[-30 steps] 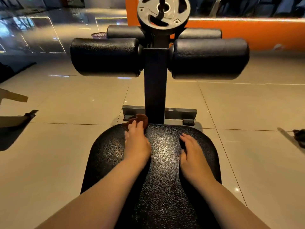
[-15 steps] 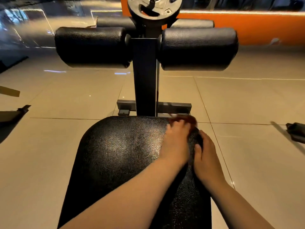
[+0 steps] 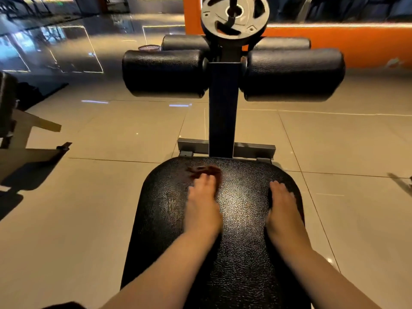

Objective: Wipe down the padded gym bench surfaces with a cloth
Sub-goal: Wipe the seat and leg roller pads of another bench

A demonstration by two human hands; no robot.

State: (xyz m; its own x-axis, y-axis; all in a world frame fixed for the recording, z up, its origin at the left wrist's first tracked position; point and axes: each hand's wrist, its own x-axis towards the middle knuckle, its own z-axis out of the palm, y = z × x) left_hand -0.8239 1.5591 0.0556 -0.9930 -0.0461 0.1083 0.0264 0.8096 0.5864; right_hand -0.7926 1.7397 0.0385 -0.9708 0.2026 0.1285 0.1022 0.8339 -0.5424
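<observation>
**A:** Glossy tiled floor (image 3: 100, 208) all round, with an orange wall (image 3: 334, 41) at the back. What stands on it?

**B:** One black padded bench (image 3: 245, 253). It runs away from the camera to an upright post (image 3: 223, 108) carrying foam rollers (image 3: 165, 72), with a weight plate (image 3: 235, 15) at the top.

**A:** And the hands?

**B:** Both lie flat on the pad near its far end. The left hand (image 3: 201, 208), blurred, presses with straight fingers on a small brown cloth (image 3: 205, 171). The cloth peeks out ahead of the fingertips, close to the far edge and left of centre. The right hand (image 3: 283, 208) rests relaxed on the pad's right side, holding nothing, well apart from the cloth.

**A:** What might go wrong from here?

**B:** The cloth seems only pinned under flat fingers, not gripped. I'd say a quick stroke near the rim could bunch it up or let it slide off onto the floor. The rollers could also get skipped, since the wiping is on the seat pad alone.
</observation>
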